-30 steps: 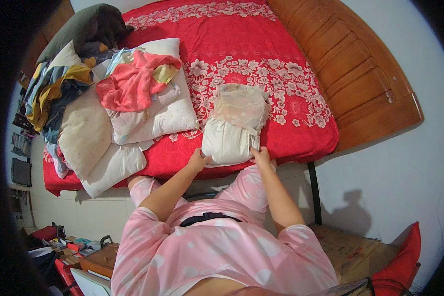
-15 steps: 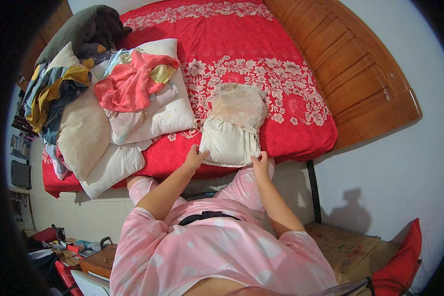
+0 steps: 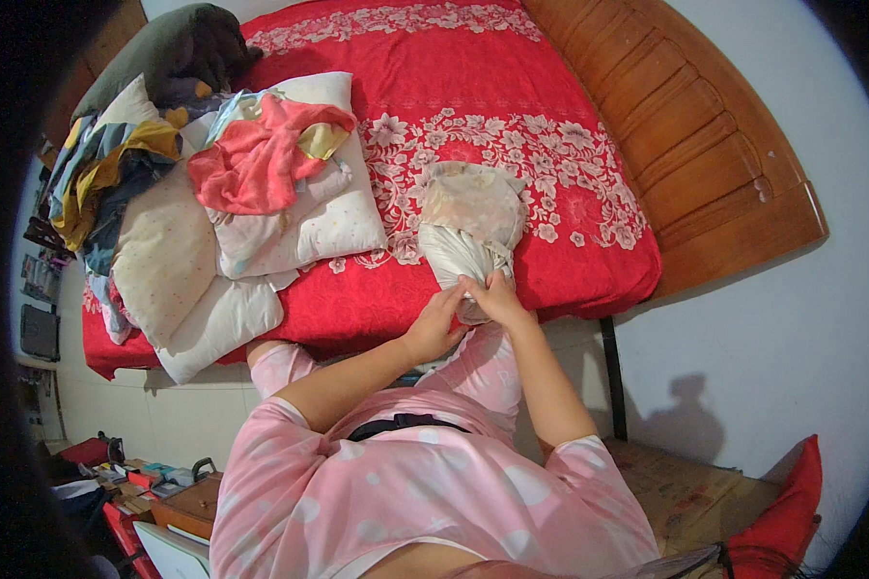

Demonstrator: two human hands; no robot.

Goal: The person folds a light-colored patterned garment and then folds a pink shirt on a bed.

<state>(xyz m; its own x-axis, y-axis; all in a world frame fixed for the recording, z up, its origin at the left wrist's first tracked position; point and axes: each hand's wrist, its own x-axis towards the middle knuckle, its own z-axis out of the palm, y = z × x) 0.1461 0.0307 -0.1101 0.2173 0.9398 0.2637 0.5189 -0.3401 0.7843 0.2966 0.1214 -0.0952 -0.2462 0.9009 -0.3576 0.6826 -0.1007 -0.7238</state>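
Forward and inward, both forearms converge as the right hand (image 3: 493,299) closes on the gathered near end of a cream cloth bundle (image 3: 451,249), the left hand (image 3: 436,326) meeting it with fingers extended (its grip cannot be told). The bundle lies at the edge of a red floral bedspread (image 3: 574,275), its far half inside a pale patterned cover (image 3: 471,193).

Right hand (image 3: 495,298) on cream bundle (image 3: 469,224)
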